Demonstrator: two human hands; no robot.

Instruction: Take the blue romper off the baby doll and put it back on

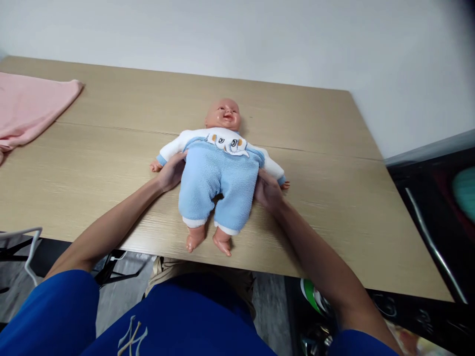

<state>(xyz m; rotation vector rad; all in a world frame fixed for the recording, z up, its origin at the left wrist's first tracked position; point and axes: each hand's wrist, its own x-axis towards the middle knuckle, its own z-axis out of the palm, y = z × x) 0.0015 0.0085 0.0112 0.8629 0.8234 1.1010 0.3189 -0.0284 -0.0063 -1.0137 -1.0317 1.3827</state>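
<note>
Blue fleecy trousers [237,198] clothe one smooth plastic doll [224,116], face-up on a wood-grain table [334,212], two feet [221,242] bare, as a person's left hand [172,171] and right hand [268,190] grasp the garment's sides, partly hidden; one pink cloth [33,109] lies at left.

Doll [221,168] lying face up on table [334,212], bald head pointing toward far edge, bare feet pointing toward near edge. Wearing fleecy light-blue outfit [222,178]: white sleeves, blue cuffs, white trim circling ankles, animal face showing on chest. Arms spreading out sideways, legs parting slightly.
</note>
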